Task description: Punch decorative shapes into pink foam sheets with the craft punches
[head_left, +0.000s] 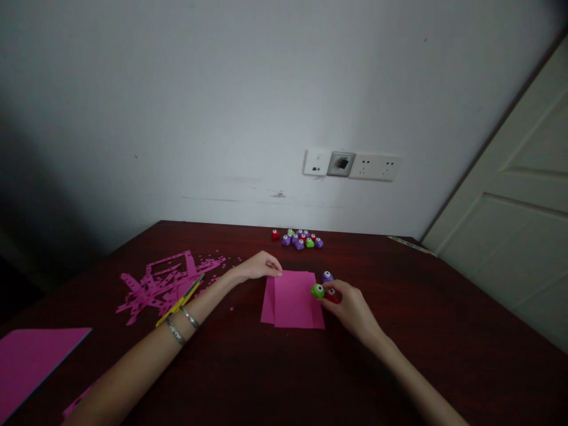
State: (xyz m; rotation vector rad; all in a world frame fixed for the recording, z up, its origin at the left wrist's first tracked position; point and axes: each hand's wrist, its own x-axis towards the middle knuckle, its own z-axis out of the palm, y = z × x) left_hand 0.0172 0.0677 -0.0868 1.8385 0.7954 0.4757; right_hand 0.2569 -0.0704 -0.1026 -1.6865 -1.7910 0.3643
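Observation:
A pink sheet of paper (293, 299) lies folded on the dark red table (444, 319). My left hand (257, 266) rests on its far left corner, fingers pressed together on the paper's edge. My right hand (350, 305) is at the sheet's right edge, fingers curled round a red punch (332, 294). A green punch (318, 290) sits on the paper's edge just left of those fingers. A purple punch (327, 276) stands right behind it.
Several small punches (299, 238) in red, purple and green are clustered at the table's far side. Pink paper scraps (160, 284) and yellow-handled scissors (180, 302) lie at the left. Another pink sheet (31, 361) sits at the near left corner. A door (515, 225) is at the right.

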